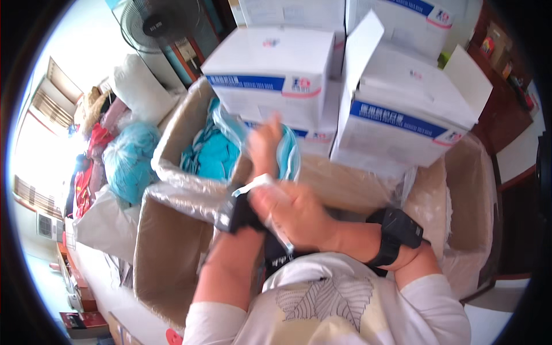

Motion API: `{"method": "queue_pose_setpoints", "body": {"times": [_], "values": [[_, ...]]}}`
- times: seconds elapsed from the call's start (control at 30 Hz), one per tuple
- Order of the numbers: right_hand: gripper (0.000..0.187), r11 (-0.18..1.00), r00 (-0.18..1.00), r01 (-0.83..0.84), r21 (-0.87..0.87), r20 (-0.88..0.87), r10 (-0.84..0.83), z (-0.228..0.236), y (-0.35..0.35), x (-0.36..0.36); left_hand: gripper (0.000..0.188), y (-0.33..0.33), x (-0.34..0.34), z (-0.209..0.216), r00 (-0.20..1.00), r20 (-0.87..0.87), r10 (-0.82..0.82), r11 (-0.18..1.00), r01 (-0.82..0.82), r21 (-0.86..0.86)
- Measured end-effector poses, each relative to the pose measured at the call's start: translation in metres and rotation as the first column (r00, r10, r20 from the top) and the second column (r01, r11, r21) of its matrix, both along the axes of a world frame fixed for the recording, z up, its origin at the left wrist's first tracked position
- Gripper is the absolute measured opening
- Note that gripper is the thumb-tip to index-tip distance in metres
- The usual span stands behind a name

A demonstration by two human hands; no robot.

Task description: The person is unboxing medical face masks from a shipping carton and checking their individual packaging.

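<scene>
My left hand (265, 142) reaches forward over a plastic-lined carton (172, 146) with loose blue face masks (213, 154) heaped in it. Motion smears its fingers, so I cannot tell whether they hold anything. Close to my body, my right hand (302, 215) is closed on a white and pale-blue face mask (261, 183), blurred and seen mostly edge-on. Part of this mask lies across the view of my left wrist; whether it touches the wrist I cannot tell. Both wrists wear black devices on straps.
White boxes with blue bands (270, 75) are stacked ahead; an open-flapped white box (402, 115) stands right of them. A brown lined carton (167, 247) is at near left, another (468, 190) at right. A clear bag of blue masks (131, 161) and a fan (152, 23) are left.
</scene>
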State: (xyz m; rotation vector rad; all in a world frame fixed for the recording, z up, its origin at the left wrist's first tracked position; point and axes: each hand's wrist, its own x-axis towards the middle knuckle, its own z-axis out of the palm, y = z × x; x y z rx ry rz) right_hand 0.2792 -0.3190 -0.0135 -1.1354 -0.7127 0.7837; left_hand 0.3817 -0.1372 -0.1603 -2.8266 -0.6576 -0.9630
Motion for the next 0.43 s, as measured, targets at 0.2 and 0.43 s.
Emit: {"method": "queue_pose_setpoints", "body": {"times": [0.2, 0.43], "values": [[0.03, 0.988, 0.987, -0.156, -0.015, 0.029, 0.157, -0.043, -0.054, 0.038, 0.071, 0.1, -0.08, 0.026, 0.811, 0.379, 0.445, 0.503, 0.124, -0.856], [0.03, 0.77, 0.72, 0.438, -0.465, -0.332, -0.61, -0.124, -0.25, 0.048, 0.089, 0.127, -0.146, -0.212, 0.855, 0.281, 0.436, -0.372, 0.456, -0.809]]}}
